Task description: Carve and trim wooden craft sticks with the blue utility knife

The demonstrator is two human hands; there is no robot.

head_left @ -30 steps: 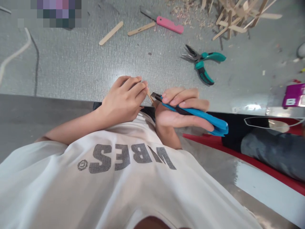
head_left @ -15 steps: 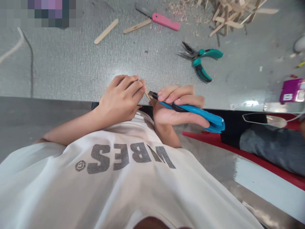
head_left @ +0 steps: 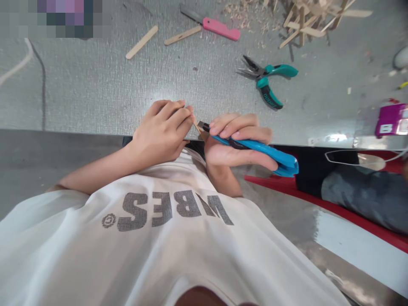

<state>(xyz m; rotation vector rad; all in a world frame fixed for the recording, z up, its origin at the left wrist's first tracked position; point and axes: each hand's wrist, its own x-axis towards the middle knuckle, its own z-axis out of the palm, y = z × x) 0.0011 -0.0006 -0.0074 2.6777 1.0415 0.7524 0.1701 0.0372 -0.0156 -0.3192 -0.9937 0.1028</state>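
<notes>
At the table's front edge my left hand (head_left: 165, 127) is closed on a thin wooden stick (head_left: 196, 126), most of which its fingers hide. My right hand (head_left: 239, 138) grips a blue utility knife (head_left: 264, 151), fingers wrapped round the handle. The knife's short blade (head_left: 202, 125) lies close against the stick, between the two hands; whether it cuts into the wood I cannot tell. Beyond my right hand, a pair of green and black pliers (head_left: 263, 74) rests on the table with its jaws and handles apart.
Farther back lie a pink folding knife (head_left: 221, 29), two loose wooden sticks (head_left: 142, 42), wood shavings (head_left: 251, 15) and a heap of sticks (head_left: 306, 25). A purple box (head_left: 390, 120) sits at the right. Another person's leg (head_left: 360, 195) and a red chair (head_left: 270, 182) are at the lower right.
My right hand and the utility knife have shifted very slightly left. My left hand keeps its hold on the stick in the same place.
</notes>
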